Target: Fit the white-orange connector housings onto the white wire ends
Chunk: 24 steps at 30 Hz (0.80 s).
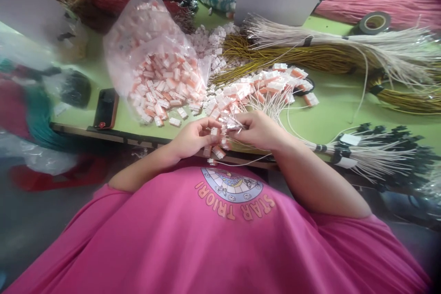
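At the table's front edge my left hand is closed, thumb and fingers pinching a small white-and-orange plug connector. Close beside it on the right, my right hand is closed round thin white wires whose ends carry similar connectors. Several connectors hang below the fingers, and one loose white wire curves away under my right hand. Just beyond both hands lies a wired bundle of white-and-orange connectors. The exact grip of the right fingertips is partly hidden.
A clear plastic bag spills loose connectors onto the green table. A phone lies left. White wires, yellow wires, pink wires, a tape roll and a black-ended cable bundle are on the right.
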Available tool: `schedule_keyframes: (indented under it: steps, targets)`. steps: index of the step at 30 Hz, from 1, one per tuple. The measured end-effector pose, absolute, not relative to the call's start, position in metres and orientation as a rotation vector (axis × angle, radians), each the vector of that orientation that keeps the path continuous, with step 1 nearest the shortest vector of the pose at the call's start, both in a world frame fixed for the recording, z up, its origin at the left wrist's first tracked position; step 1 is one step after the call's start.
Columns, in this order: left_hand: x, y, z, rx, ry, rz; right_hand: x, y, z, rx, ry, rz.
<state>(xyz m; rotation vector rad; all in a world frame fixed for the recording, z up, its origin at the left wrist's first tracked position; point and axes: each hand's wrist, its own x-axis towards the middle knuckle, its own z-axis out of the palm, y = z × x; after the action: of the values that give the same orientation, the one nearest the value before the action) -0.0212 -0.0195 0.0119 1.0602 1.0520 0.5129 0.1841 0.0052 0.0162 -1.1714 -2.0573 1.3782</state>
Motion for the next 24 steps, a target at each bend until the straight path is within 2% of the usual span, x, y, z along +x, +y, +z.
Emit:
schedule_keyframes:
  steps: [9,16,19,24]
  targets:
    - [-0.007,-0.015,0.012,1.004,0.952,0.643,0.184,0.007,0.018,-1.263,-1.973,1.405]
    - [-0.013,-0.016,0.006,1.287,1.146,0.608,0.180,0.007,0.016,-1.317,-1.983,1.379]
    - [-0.015,-0.015,0.005,1.521,1.254,0.623,0.177,0.004,0.010,-1.340,-2.033,1.255]
    - [-0.012,-0.017,0.008,1.461,1.277,0.560,0.178,0.001,0.004,-1.345,-2.095,1.077]
